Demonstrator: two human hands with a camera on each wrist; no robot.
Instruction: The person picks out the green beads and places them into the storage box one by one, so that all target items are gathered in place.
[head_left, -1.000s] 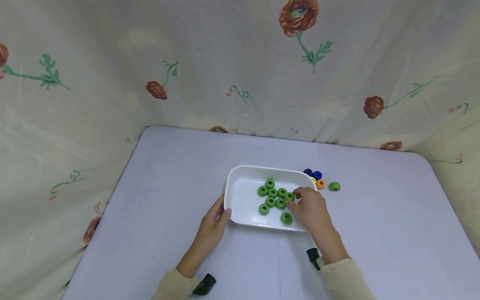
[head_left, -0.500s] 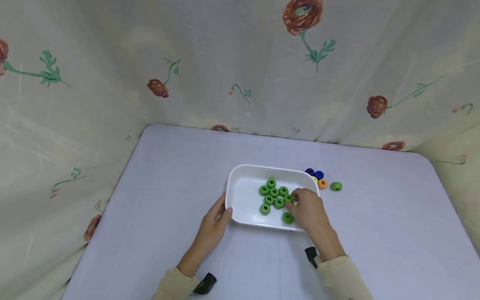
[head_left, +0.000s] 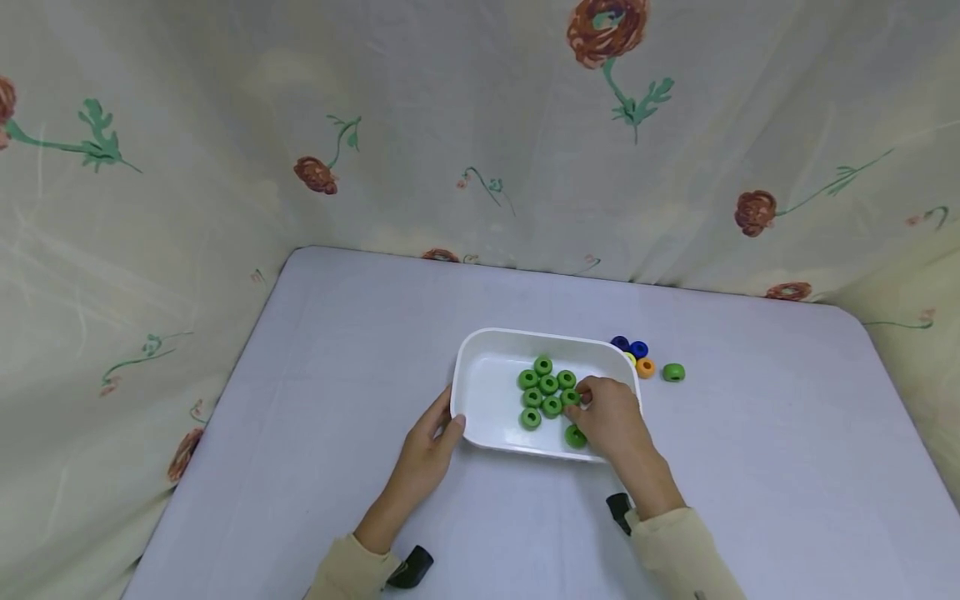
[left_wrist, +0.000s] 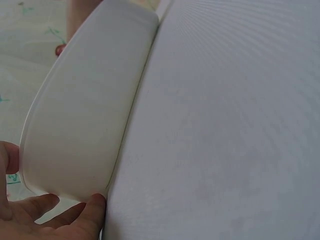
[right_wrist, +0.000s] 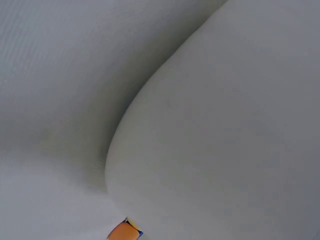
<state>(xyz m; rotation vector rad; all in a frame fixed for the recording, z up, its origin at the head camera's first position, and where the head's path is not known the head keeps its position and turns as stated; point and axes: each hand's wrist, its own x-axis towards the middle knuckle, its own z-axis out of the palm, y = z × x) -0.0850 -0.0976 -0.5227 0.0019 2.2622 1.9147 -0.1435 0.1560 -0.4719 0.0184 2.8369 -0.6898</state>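
A white rectangular tray [head_left: 487,433] lies on the table with several round green beads [head_left: 532,397] in it, their holes facing up. My left hand [head_left: 420,458] grips the tray's left end, thumb over the rim and fingers against the outside wall; the left wrist view shows these fingertips [left_wrist: 95,200] on the tray's corner. My right hand [head_left: 615,417] reaches over the tray's right side and pinches one green bead [head_left: 569,397] between thumb and forefinger. Below it, another green bead [head_left: 575,437] is partly hidden by that hand. The right wrist view shows mostly the tray's outer wall [right_wrist: 210,125].
Past the tray's right end lie a dark blue bead [head_left: 619,342], a blue bead [head_left: 639,349], an orange bead [head_left: 646,368] and a mostly hidden yellow bead [head_left: 631,358]. A single green bead [head_left: 673,372] lies further right. Floral cloth [head_left: 405,167] hangs behind the table.
My right hand has moved slightly left with the pinched bead, and two beads beside it have shifted left. My left hand keeps its grip on the tray.
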